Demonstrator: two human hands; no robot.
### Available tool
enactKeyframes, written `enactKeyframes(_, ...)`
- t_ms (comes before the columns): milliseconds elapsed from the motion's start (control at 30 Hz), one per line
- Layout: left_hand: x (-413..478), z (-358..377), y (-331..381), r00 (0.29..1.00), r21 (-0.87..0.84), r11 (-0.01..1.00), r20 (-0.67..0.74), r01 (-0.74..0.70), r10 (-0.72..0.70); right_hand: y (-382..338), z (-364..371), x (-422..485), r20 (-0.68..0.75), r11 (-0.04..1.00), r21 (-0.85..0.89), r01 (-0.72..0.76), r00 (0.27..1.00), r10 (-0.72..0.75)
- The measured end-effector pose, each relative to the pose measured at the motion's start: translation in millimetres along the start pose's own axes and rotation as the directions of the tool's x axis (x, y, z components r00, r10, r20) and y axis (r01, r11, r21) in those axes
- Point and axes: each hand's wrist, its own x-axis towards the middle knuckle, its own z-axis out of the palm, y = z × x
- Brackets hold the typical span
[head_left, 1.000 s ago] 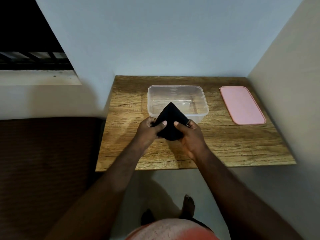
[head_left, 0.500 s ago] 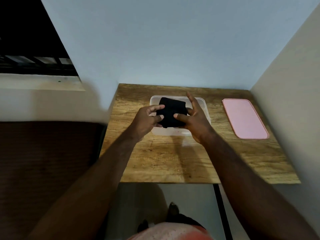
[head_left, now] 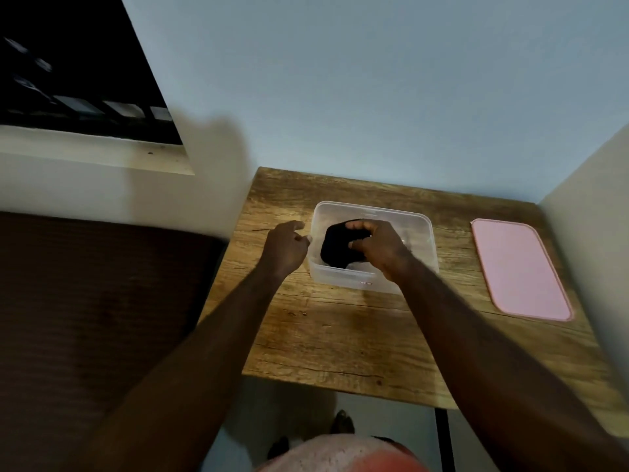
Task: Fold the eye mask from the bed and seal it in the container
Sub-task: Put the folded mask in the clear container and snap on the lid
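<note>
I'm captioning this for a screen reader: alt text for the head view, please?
The right hand grips a folded black eye mask inside an open clear plastic container on a wooden table. The left hand is open beside the container's left wall, and a pink lid lies flat to the right.

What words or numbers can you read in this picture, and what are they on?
The sticker on the front wall of the container: reddish marks, too small and blurred to read.
The pink lid, the eye mask and the table: no writing shows.
</note>
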Motion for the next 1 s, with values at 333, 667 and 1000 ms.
enactKeyframes(333, -3, 2, -2, 1.000, -0.108, 0.994, 0.022, 0.005, -0.003, 16, 8, 23, 0.063, 0.713, -0.700, 0.041, 0.998, 0.005)
enactKeyframes(667, -7, 6, -1, 0.997, -0.136, 0.990, 0.064, -0.024, 0.033, 11, 26, 29, 0.200, 0.654, -0.747, 0.119, 0.978, 0.051)
enactKeyframes(1000, -9, 6, -1, 0.997, -0.154, 0.988, 0.070, -0.026, 0.037, 1, 30, 21, 0.150, 0.467, -0.872, 0.145, 0.988, -0.028)
